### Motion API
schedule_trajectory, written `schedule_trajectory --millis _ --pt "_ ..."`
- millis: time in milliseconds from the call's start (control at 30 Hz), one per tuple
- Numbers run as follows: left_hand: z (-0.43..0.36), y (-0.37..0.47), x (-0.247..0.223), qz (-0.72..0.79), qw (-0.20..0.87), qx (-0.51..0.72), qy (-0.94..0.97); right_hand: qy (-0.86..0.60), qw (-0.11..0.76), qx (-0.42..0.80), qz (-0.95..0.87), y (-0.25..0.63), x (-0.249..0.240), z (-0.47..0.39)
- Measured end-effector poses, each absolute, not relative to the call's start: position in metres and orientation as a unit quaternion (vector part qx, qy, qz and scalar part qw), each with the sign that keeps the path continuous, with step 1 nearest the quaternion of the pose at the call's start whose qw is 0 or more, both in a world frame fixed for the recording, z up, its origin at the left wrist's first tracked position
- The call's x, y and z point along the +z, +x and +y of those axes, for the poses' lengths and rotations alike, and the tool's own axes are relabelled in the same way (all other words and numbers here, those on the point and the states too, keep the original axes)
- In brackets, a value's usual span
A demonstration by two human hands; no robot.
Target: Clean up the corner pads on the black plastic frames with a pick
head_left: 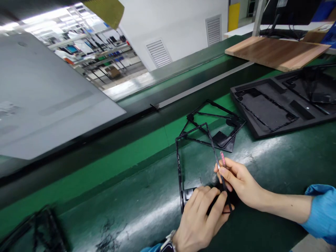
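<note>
A thin black rectangular frame point(179, 164) is tilted up above the green table. My left hand point(203, 213), with a watch at its wrist, is closed around the frame's lower end. My right hand point(240, 180) pinches the frame's right side around its middle. A small pink-tipped tool point(223, 158) sticks up between the fingers of my right hand; its lower part is hidden. Just beyond the held frame, more black frames point(220, 105) lie overlapping on the table.
A dark foam tray point(258, 131) holding black frames lies at the right. Behind it is a wooden board point(275, 52). More black frames point(39, 231) are at the lower left, near loose black scraps point(107, 238). A grey panel point(52, 94) hangs over the left side.
</note>
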State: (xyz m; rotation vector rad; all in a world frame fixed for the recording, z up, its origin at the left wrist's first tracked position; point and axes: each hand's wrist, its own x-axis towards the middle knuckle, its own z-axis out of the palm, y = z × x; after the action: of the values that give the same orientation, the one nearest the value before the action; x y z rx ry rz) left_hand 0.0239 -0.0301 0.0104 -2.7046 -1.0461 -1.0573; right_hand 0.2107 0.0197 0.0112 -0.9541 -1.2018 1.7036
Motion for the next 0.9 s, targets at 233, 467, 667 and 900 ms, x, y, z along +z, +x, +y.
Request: schedule_trajectory --millis 233,467,667,900 --pt "-0.0327 0.0167 0.0120 -0.305 0.017 -0.314 -0.899 -0.382 0.402 0.682 -0.477 0.2103 0.0117 0.0195" --pt "-0.0316 0.0149 0.0134 -0.279 0.023 -0.307 -0.910 -0.382 0.401 0.682 -0.478 0.2103 0.0113 0.0201" --pt "-0.0315 0.0153 0.0136 -0.274 0.004 -0.321 -0.906 -0.377 0.405 0.683 -0.477 0.2107 0.0105 0.0206" --pt "-0.0330 0.0169 0.0127 -0.303 -0.021 -0.332 -0.893 -0.371 0.411 0.677 -0.485 0.2117 0.0093 0.0184"
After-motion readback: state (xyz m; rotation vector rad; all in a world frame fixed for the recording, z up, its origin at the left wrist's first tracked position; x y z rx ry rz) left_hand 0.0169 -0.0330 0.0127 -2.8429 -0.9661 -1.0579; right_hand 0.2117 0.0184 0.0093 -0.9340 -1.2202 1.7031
